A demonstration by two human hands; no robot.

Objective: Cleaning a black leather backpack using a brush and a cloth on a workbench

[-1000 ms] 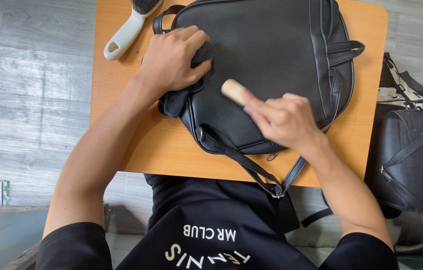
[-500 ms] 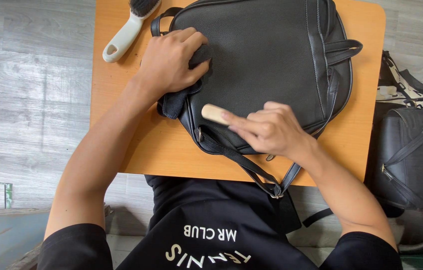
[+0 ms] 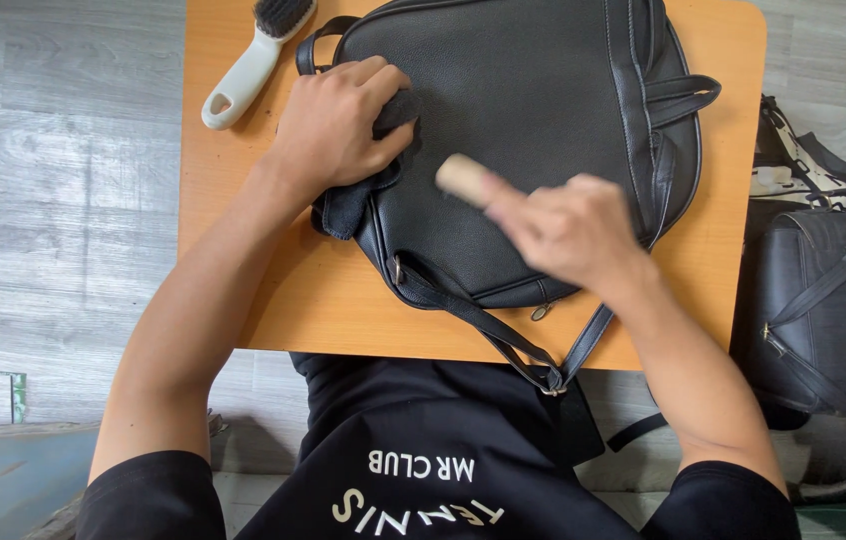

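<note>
A black leather backpack (image 3: 533, 90) lies flat on a small orange wooden table (image 3: 293, 290). My left hand (image 3: 338, 125) presses a dark cloth (image 3: 348, 205) against the bag's left edge. My right hand (image 3: 568, 230) is blurred with motion over the bag's lower middle. It grips a wooden-handled brush (image 3: 461, 178), whose pale handle end sticks out to the left. The brush's bristles are hidden under the hand.
A second brush (image 3: 248, 60) with a white plastic handle and dark bristles lies at the table's far left corner. Other black bags (image 3: 823, 310) stand on the grey plank floor to the right. The backpack's straps (image 3: 533, 360) hang over the near table edge.
My right hand with the wooden brush slid down and left across the bag, then back up and right. My left hand stayed on the cloth.
</note>
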